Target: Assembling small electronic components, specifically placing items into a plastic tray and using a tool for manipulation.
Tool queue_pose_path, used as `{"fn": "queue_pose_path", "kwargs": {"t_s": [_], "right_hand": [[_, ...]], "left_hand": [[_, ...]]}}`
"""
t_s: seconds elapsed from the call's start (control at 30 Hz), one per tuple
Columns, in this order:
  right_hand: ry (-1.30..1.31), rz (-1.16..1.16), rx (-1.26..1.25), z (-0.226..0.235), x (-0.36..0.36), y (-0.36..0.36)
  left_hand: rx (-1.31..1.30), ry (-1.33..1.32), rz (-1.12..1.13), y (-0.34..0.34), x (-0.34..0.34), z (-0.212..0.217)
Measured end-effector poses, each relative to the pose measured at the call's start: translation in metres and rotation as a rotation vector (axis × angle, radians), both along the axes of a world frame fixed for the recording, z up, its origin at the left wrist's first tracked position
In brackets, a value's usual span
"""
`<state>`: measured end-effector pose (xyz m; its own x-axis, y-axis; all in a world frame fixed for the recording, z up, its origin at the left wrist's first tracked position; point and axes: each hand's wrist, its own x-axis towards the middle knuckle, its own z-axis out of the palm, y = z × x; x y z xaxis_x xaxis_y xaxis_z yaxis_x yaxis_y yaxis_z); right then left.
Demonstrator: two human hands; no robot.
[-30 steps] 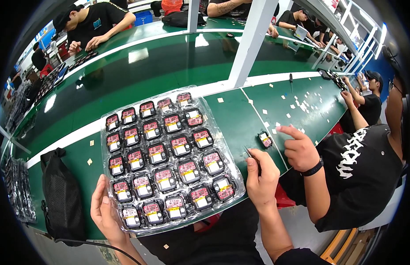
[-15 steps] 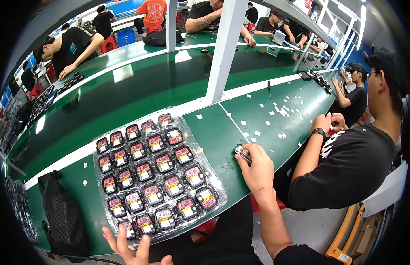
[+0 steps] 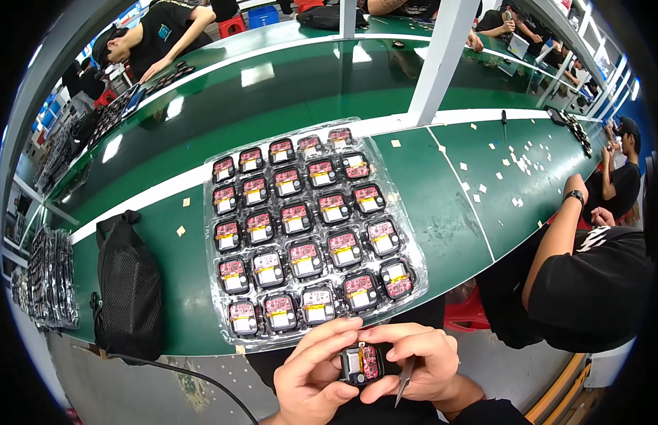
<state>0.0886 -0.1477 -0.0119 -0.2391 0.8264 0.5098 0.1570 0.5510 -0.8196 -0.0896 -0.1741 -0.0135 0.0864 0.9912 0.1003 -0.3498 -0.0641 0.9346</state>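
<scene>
A small square black electronic case (image 3: 361,364), its inside open to view with a red circuit board and a silvery block, is held low in front of me. My left hand (image 3: 316,372) wraps its left side, fingers curled and thumb at the lower edge. My right hand (image 3: 424,365) is closed at the case's right side, its fingertips near or against the rim. A thin pointed metal tool, apparently tweezers (image 3: 405,382), sticks down from the right fingers. Just beyond my hands lies a clear plastic tray (image 3: 412,265) with rows of similar cases.
A black mesh bag (image 3: 130,290) stands left of the tray, with stacked clear trays (image 3: 51,276) farther left. Small pale squares (image 3: 524,161) and a screwdriver (image 3: 504,122) lie to the right on the green table (image 3: 442,205). A co-worker (image 3: 584,283) sits at my right; a post (image 3: 442,64) rises beyond.
My right hand has come back from the table right of the tray. My left hand has moved from the tray's near corner, and both now meet at the case. The view has swung left.
</scene>
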Motion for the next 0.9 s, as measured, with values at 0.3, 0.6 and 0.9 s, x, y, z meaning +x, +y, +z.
{"fn": "queue_pose_path", "kwargs": {"t_s": [0.3, 0.6, 0.9], "right_hand": [[-0.147, -0.036, -0.030, -0.015, 0.005, -0.005], [-0.347, -0.273, 0.376, -0.022, 0.002, 0.003], [-0.401, -0.252, 0.383, -0.017, 0.004, 0.002]], "left_hand": [[-0.055, -0.147, 0.057, 0.000, 0.000, -0.003], [0.012, -0.269, 0.003, -0.002, -0.003, -0.025], [0.026, -0.261, -0.007, -0.001, -0.003, -0.028]]}}
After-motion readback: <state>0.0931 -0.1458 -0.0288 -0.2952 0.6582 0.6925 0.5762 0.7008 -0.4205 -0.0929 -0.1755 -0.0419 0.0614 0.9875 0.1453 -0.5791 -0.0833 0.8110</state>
